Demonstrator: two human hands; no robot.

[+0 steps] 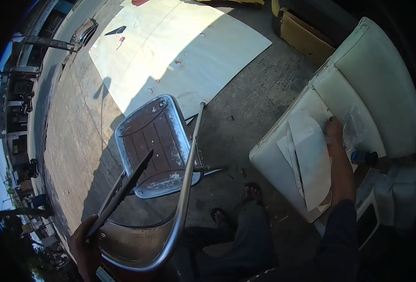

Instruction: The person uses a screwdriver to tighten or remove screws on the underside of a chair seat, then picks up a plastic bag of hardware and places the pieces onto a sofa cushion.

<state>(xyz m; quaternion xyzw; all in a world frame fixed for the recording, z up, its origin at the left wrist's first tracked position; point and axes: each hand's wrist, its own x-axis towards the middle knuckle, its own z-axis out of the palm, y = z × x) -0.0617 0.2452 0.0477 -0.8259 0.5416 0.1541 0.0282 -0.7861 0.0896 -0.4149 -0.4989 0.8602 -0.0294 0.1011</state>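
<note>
My left hand (84, 235) at the lower left grips a long dark strip (130, 183) with a ragged edge, which rises across a metal chair. The chair has a curved chrome frame (183, 207), a brown backed metal pad (142, 127) with worn rims and a curved panel (132, 242). My right hand (334, 129) is on a cream padded seat (368, 66), fingers curled beside white paper cutouts (306, 155) and a clear plastic bag (356, 122); what it holds is hidden. A dark bottle-like object (364, 157) lies near that wrist.
A large cream sheet (170, 56) lies on the concrete with small tools (115, 30) on it. A brown board (304, 37) is at top right, more cream padded pieces (393, 192) at right. A road (52, 94) with parked motorbikes runs along the left, my sandalled feet below.
</note>
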